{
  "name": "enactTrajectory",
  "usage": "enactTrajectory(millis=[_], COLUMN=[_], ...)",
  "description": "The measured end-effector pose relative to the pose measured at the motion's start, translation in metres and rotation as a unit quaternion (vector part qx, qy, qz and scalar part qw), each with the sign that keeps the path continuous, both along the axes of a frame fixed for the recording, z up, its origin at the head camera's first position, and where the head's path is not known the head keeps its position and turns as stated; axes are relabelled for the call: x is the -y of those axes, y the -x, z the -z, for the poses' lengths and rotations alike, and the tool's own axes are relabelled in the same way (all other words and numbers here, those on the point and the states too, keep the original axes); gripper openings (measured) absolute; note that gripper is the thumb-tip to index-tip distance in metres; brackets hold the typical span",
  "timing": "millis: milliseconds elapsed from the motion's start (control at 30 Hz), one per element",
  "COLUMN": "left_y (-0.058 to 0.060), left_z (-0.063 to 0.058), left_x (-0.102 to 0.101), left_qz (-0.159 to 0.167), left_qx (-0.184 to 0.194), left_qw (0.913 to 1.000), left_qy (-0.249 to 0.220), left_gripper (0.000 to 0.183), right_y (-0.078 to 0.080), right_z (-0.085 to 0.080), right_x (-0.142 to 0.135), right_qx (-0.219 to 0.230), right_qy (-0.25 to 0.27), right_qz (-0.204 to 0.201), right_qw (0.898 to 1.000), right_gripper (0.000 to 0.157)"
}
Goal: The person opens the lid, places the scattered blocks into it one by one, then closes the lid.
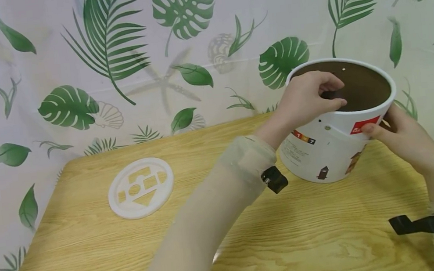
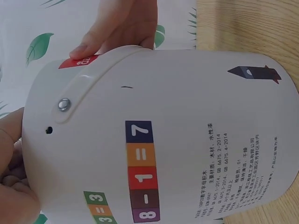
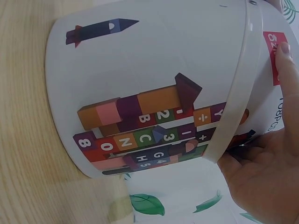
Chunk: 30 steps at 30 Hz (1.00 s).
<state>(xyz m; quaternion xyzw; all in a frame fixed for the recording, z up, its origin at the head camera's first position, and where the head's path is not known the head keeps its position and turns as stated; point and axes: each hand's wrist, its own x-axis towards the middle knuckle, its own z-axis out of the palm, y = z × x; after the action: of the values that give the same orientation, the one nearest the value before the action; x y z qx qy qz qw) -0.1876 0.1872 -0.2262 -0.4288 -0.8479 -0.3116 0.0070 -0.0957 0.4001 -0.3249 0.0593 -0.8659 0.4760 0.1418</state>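
Note:
A white bucket (image 1: 310,156) with printed toy blocks stands on the table at the right, its brown-looking inside facing up. My left hand (image 1: 308,97) reaches over the near rim into its mouth. The left thumb and index finger are bent with a gap between them, and nothing shows in that gap. At the bucket's right side my right hand (image 1: 404,138) grips it below the rim. In the right wrist view the right thumb (image 3: 284,53) presses on the red label (image 3: 274,70), while the other fingers go out of sight behind the wall.
A white round disc (image 1: 115,194) with cut-out shapes, a triangle among them, lies on the wood-grain table (image 1: 94,254) at the left. Behind the table hangs a leaf-print cloth (image 1: 127,114). A white plastic handle (image 2: 86,86) is riveted to the bucket's side.

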Motion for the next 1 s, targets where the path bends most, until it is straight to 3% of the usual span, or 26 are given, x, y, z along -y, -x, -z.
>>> enactTrajectory(millis=[1000], left_y=[0.0019], left_z=[0.0003], left_x=[0.0009], left_qz=[-0.008], left_qx=[0.016], left_qw=[0.9998], left_qy=[-0.004], left_gripper=[0.033], right_y=[0.0007], right_z=[0.0012], right_x=[0.0018], right_qx=[-0.006], right_qy=[0.001], right_qz=[0.001], right_qw=[1.000], right_gripper=[0.070])
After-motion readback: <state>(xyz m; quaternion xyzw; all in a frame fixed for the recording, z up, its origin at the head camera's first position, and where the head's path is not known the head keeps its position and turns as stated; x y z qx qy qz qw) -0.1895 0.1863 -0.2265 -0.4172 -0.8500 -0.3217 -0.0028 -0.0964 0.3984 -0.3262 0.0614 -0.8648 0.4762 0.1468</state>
